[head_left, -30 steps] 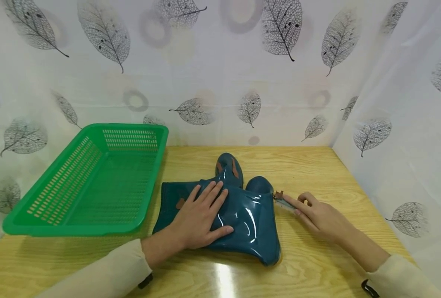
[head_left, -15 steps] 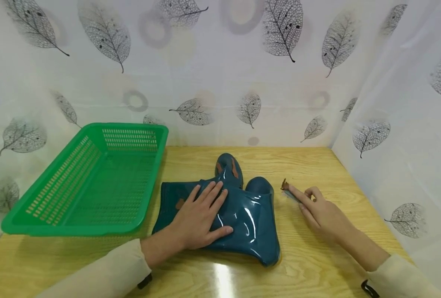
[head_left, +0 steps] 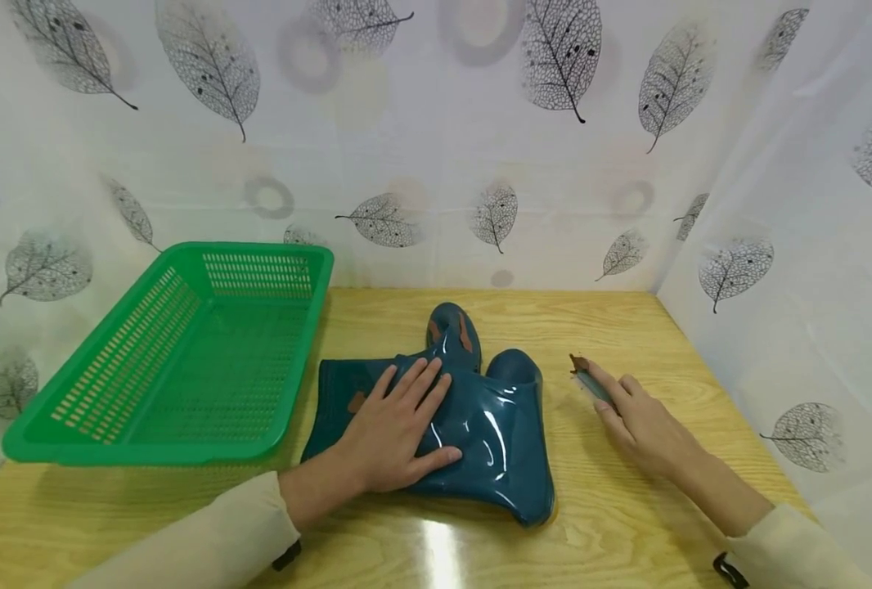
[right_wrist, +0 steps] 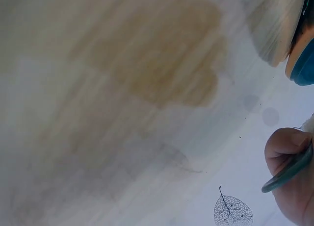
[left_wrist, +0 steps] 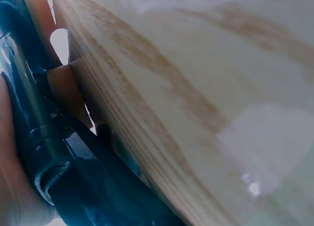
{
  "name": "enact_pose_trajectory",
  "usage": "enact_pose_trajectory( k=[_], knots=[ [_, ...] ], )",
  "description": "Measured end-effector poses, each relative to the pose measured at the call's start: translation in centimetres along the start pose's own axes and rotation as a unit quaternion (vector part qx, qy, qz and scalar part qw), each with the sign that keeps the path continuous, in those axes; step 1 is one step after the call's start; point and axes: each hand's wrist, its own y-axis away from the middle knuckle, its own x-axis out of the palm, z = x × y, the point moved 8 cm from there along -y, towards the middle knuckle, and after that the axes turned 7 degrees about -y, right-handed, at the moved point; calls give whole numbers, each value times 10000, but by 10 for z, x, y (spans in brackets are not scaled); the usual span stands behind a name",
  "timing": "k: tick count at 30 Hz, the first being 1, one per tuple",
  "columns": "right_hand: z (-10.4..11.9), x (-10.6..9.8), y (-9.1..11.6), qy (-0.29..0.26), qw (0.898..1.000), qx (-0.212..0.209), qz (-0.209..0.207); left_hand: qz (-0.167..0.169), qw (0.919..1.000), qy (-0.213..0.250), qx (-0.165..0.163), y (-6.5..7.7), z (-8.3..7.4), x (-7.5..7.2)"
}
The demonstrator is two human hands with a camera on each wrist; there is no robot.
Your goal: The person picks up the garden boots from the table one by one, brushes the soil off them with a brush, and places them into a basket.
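Two shiny teal rain boots lie on their sides in the head view. The front boot [head_left: 491, 429] overlaps the rear boot [head_left: 451, 331], which has brown patches. My left hand [head_left: 392, 433] rests flat on them with fingers spread; the left wrist view shows boot rubber [left_wrist: 78, 182] close up. To the right of the boots, apart from them, my right hand [head_left: 642, 425] holds what looks like a small brush [head_left: 594, 386] with a grey-green handle and a brown lump at its tip. In the right wrist view its handle [right_wrist: 287, 174] lies in the fingers; pale bristles barely show.
A green plastic basket [head_left: 186, 368] with slotted walls stands on the left of the wood-grain table [head_left: 613, 327]. A white leaf-print curtain [head_left: 436, 147] hangs behind and at the sides.
My right hand has drawn the brush off the front boot's toe edge, to the right and slightly up. The left hand and the boots have stayed put.
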Motion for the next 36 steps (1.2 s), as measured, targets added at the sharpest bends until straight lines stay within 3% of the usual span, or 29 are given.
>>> enact_pose_trajectory(
  k=[10, 19, 26, 36],
  knots=[
    [3, 0, 0, 201, 9992, -353, 4, 66, 10000, 28, 14, 0, -1, -1],
    [-1, -2, -1, 269, 9994, -215, -102, 107, 9999, 33, -7, 0, 0, -1],
    [0, -5, -1, 101, 9985, -413, -338, 91, 10000, -3, -26, 0, 1, -1],
    [0, -1, -2, -6, 9995, -223, -233, 119, 9999, -7, -17, 0, 1, 1]
  ],
)
